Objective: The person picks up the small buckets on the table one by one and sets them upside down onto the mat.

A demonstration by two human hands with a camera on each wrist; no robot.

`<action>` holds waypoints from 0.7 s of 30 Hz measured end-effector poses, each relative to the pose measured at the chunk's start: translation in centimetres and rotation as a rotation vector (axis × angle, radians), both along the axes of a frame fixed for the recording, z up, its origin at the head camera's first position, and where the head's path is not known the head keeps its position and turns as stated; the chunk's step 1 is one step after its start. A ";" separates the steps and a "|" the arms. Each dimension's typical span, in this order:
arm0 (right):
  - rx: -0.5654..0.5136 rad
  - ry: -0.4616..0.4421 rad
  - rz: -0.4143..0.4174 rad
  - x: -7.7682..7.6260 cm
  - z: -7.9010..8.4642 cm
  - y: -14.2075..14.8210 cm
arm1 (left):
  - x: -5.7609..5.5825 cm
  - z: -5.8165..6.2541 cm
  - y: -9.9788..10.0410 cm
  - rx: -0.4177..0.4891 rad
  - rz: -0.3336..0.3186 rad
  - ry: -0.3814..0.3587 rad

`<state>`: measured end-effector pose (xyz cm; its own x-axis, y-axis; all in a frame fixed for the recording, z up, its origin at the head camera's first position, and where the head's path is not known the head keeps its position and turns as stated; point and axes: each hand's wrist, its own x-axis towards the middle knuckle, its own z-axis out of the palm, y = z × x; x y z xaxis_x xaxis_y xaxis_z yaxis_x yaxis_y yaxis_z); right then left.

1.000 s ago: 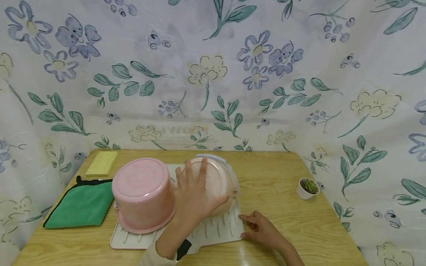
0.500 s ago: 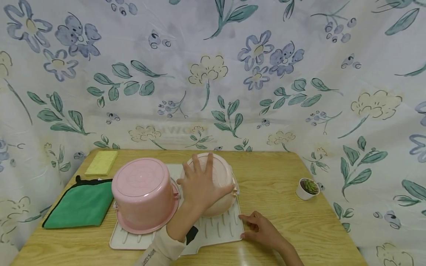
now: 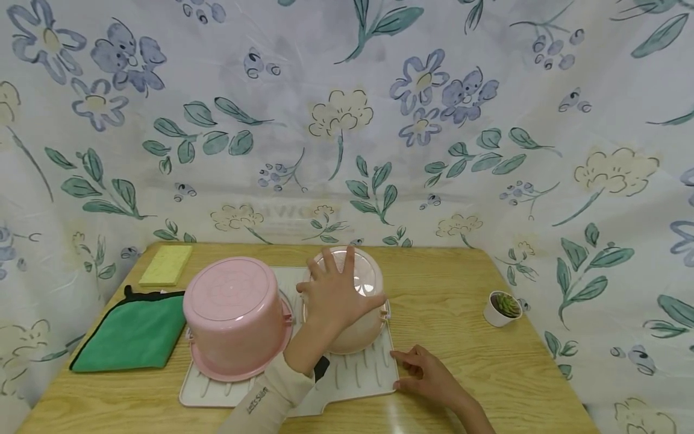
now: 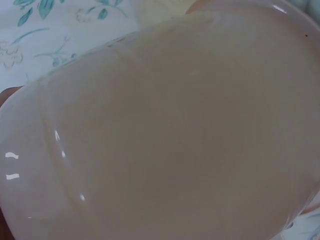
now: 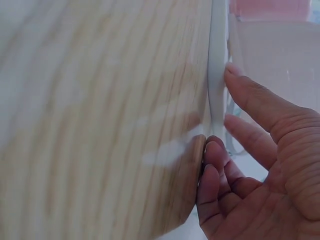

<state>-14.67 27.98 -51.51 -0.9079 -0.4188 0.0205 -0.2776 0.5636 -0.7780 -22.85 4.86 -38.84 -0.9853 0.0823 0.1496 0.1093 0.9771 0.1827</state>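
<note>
A pale peach bucket (image 3: 347, 340) stands upside down at the right of a white ribbed draining tray (image 3: 347, 386). My left hand (image 3: 333, 301) rests on its base and side with the fingers spread. In the left wrist view the wall of the peach bucket (image 4: 165, 130) fills nearly everything. My right hand (image 3: 428, 375) is at the tray's right edge, thumb and index finger on the rim. In the right wrist view its other fingers (image 5: 220, 200) are curled below the tray rim (image 5: 217, 60). Beside the peach bucket, a pink bucket (image 3: 233, 325) sits upside down on the tray.
A green pouch (image 3: 132, 334) with black trim lies left of the tray, with a yellow sponge cloth (image 3: 165, 265) behind it. Toward the right of the wooden table (image 3: 450, 289) is a small potted succulent (image 3: 502, 308). A floral curtain (image 3: 303, 150) surrounds the table.
The peach bucket has settled more squarely onto the tray, and its light handle has dropped from behind it. My left hand has shifted a little right. The right hand keeps its place.
</note>
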 end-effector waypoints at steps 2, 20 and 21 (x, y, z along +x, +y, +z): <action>0.010 -0.008 -0.008 0.1 0.0 0.1 | -0.3 0.0 0.3 -0.007 -0.008 -0.015; 0.032 -0.041 -0.014 0.2 0.0 0.5 | -2.5 -0.1 1.9 -0.019 0.005 -0.111; 0.032 -0.042 -0.014 0.3 0.0 0.5 | -2.5 -0.1 2.0 -0.022 0.006 -0.115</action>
<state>-14.41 28.47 -51.48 -0.9135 -0.4057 -0.0314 -0.2366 0.5924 -0.7701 -25.38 6.90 -38.94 -0.9964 0.0778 0.0342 0.0826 0.9815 0.1726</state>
